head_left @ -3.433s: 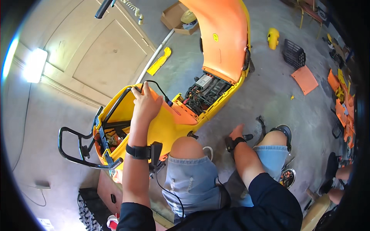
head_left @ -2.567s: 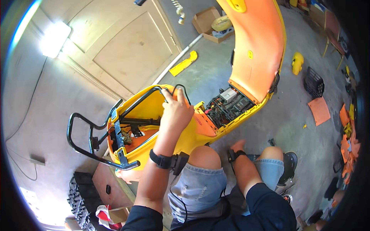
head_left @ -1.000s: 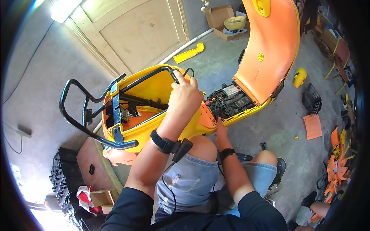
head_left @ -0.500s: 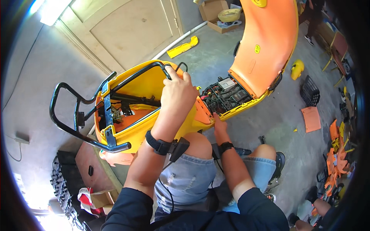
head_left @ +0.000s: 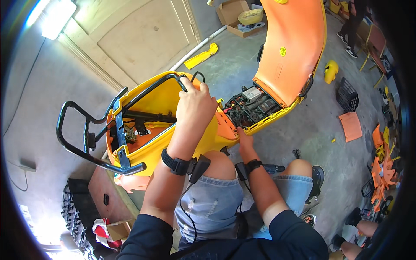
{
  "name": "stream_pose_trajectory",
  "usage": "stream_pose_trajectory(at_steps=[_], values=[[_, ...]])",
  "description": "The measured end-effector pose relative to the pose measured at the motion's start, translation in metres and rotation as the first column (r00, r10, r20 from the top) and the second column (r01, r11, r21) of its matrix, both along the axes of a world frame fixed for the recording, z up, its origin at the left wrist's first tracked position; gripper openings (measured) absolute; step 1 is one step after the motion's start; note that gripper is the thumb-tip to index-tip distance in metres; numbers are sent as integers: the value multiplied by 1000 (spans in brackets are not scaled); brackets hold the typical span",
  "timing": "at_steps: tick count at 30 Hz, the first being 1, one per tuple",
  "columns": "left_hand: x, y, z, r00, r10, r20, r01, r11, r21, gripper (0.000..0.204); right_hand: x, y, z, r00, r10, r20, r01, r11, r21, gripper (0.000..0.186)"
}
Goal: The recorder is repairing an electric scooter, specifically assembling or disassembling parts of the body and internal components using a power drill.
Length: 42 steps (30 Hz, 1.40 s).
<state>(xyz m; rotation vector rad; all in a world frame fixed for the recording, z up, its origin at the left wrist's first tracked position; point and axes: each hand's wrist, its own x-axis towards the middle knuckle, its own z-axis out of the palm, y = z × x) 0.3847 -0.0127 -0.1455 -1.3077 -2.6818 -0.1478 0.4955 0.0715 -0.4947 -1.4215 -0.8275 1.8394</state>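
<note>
A scooter body with a yellow side shell [head_left: 149,149] lies across in front of me, its rear to the left. My left hand [head_left: 196,106] is closed around the front end of the black tube frame [head_left: 143,93] over the seat opening. My right hand [head_left: 246,142] is at the shell's lower edge, thumb on the rim beside an orange panel [head_left: 227,128]; its other fingers are hidden. Just past it, an uncovered compartment shows wiring and a silver box [head_left: 254,94]. A black rear rack [head_left: 71,138] juts out at the left, and the orange front shield [head_left: 289,47] rises beyond.
A yellow strip part [head_left: 200,56] and a cardboard box [head_left: 236,17] lie by the door. On the floor to the right are a black crate [head_left: 347,95], an orange panel [head_left: 350,126] and loose orange parts [head_left: 382,171]. Another person's legs [head_left: 353,28] show at top right.
The view has shifted slightly, so the scooter sits a little further left. Both hands keep their places on it. More of the other person's legs shows at the top right.
</note>
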Motion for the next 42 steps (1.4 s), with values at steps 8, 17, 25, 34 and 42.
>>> stream_pose_trajectory(at_steps=[8,17,25,34,42], values=[[-2,-5,-3,999,-26,-30,27,999,29,50,11,9,-22,992,112,-53,-112,994,8,55],[-7,-5,-12,999,-35,-17,35,998,44,48,28,46,21,963,77,-260,-113,985,-129,29],[38,-109,19,904,-366,-220,417,869,268,41,62,46,183,983,30,-180,27,951,308,48],[-25,-251,38,926,-25,-376,200,879,432,16,107,26,349,873,369,-318,-133,808,574,30],[-37,-243,-10,913,19,-407,314,603,734,40,120,52,258,903,343,-258,-289,930,227,18]])
